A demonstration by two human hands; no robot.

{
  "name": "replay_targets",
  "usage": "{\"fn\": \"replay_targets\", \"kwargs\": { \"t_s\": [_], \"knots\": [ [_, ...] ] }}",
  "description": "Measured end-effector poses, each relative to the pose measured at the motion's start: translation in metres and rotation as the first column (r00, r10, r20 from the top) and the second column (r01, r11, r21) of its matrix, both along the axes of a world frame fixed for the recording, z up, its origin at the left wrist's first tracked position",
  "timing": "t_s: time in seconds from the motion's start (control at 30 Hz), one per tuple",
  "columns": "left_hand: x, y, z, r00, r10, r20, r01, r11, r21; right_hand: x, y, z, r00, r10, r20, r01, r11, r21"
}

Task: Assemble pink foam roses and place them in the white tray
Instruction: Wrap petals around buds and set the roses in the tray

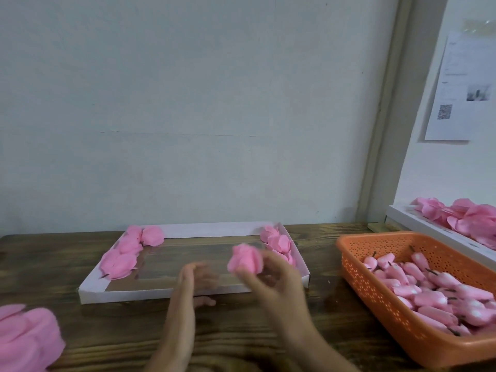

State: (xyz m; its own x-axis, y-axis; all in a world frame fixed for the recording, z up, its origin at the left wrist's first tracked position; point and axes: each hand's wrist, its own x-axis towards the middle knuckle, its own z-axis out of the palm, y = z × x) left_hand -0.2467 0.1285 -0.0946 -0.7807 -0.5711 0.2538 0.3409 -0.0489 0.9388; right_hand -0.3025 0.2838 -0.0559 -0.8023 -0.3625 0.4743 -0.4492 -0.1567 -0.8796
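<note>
Right now the right hand [271,276] pinches a pink foam rose [245,258] between curled fingertips and thumb, the bloom standing above and just left of the knuckles. Motion blur softens both, so where each finger sits on the petals cannot be made out, and the underside of the rose is hidden behind the fingers.

Just left of that grip, close to the rose but not touching it, hangs the left hand [193,276]. Its fingers are smeared too, though they look loosely extended with nothing between them.

Directly beyond and beneath the grip lies the white tray [161,294], its near wall partly covered by both hands. Far left of the grip, finished roses [125,255] line the tray's left side; just behind and right of the grip, more roses [279,242] sit in its far right corner, the nearest ones partly hidden by the right hand.

Well to the right of the grip stands an orange basket [375,294] heaped with pink buds [429,288], its near corner cut off by the frame. Beyond it, a second white tray [418,224] of loose petals runs off the right edge. Down to the left of the grip, a petal pile [28,336] is cropped at the corner. Everything rests on a dark wooden table [241,334].
</note>
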Motion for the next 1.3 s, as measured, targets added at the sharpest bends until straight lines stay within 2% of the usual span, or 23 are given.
{"fn": "replay_targets", "kwargs": {
  "t_s": [0.07, 0.17, 0.23, 0.37, 0.47, 0.67, 0.8, 1.13, 1.3],
  "knots": [
    [0.0, -0.003, -0.004, 0.998, 0.035, 0.052, -0.028, 0.992, -0.121, -0.022, 0.011, 0.015, 0.989, -0.144, -0.018, 0.145, 0.989, 0.032],
    [0.004, -0.003, -0.007, 0.994, 0.007, 0.113, 0.028, 0.953, -0.302, -0.062, 0.012, 0.022, 0.921, -0.389, -0.029, 0.384, 0.891, 0.241],
    [0.008, -0.002, -0.006, 0.99, 0.001, 0.144, 0.057, 0.915, -0.4, -0.09, 0.001, 0.023, 0.899, -0.423, -0.113, 0.433, 0.821, 0.373],
    [0.012, 0.002, 0.005, 0.974, -0.006, 0.225, 0.12, 0.858, -0.5, -0.129, -0.03, 0.03, 0.868, -0.381, -0.319, 0.497, 0.691, 0.525],
    [0.014, 0.004, 0.009, 0.969, 0.009, 0.247, 0.133, 0.822, -0.554, -0.146, -0.055, 0.036, 0.846, -0.268, -0.461, 0.528, 0.535, 0.66],
    [0.012, -0.004, 0.011, 0.933, 0.033, 0.359, 0.23, 0.713, -0.662, -0.165, -0.087, 0.037, 0.823, 0.039, -0.566, 0.541, 0.247, 0.804],
    [0.01, -0.002, 0.02, 0.921, 0.101, 0.376, 0.206, 0.692, -0.691, -0.179, -0.095, 0.03, 0.827, 0.031, -0.561, 0.545, 0.195, 0.815],
    [0.013, -0.005, 0.016, 0.949, 0.069, 0.307, 0.183, 0.671, -0.718, -0.191, -0.1, 0.021, 0.836, 0.023, -0.548, 0.542, 0.12, 0.832],
    [0.014, -0.004, 0.015, 0.95, 0.069, 0.304, 0.184, 0.664, -0.724, -0.181, -0.084, 0.042, 0.822, 0.123, -0.556, 0.552, 0.068, 0.831]
  ]
}}
